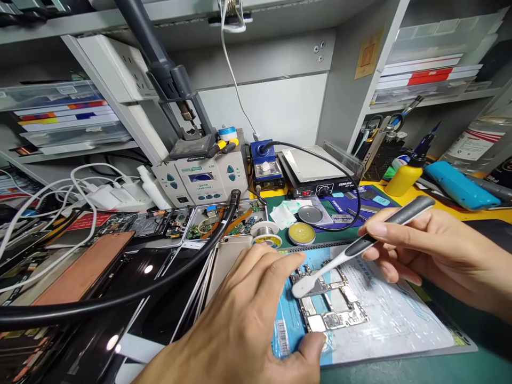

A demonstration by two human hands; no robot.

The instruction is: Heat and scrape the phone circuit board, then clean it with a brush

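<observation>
A phone circuit board [336, 318] lies on a blue and white plastic-covered booklet [392, 320]. My left hand [252, 309] reaches in from the left, index finger at the board's upper left corner and thumb at its lower edge, gripping it between them. A toothbrush [348, 252] with a white neck and a black and grey handle is pinched in the fingers of my right hand [412, 240]. The brush head's white back faces up over the board's upper left part; its bristles are hidden beneath.
Behind the booklet are a tin of yellow paste [301, 233], a solder spool [265, 232] and white wipes [285, 214]. A grey hot-air station [200, 178], a hot plate [320, 181] and a yellow bottle [404, 178] stand further back. A thick black hose [160, 288] crosses several phones at left.
</observation>
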